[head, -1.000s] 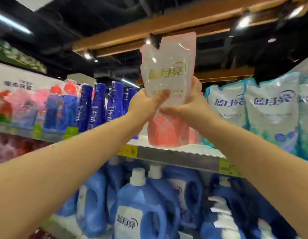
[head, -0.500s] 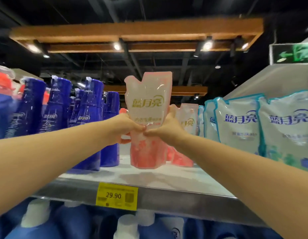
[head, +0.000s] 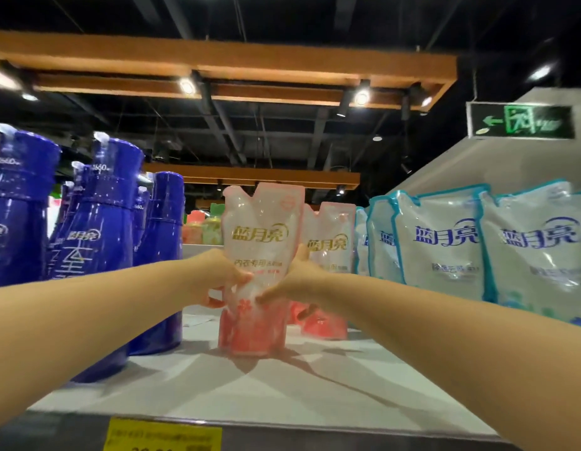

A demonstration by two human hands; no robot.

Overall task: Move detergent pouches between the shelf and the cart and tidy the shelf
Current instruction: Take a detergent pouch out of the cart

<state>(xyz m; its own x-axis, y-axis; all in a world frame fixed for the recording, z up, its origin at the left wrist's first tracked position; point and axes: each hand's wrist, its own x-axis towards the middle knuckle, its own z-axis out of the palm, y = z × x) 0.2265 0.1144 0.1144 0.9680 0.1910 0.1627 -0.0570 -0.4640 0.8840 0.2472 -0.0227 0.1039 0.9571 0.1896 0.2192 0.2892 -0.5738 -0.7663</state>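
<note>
A pink detergent pouch (head: 261,242) with gold lettering stands upright on the white top shelf (head: 266,392), its base resting on the board. My left hand (head: 217,276) grips its left side at mid-height and my right hand (head: 297,278) grips its right side. Just behind it to the right stands a second pink pouch (head: 330,242), partly hidden by my right hand. The cart is out of view.
Dark blue detergent bottles (head: 100,242) crowd the shelf to the left of the pouch. A row of white pouches with teal edges (head: 445,242) fills the right side. A yellow price tag (head: 162,436) sits on the shelf's front edge.
Both hands have lowered the pink pouch from the air and pushed it deeper, so it now rests on the shelf in front of the second pink pouch. The view has risen to the top shelf.
</note>
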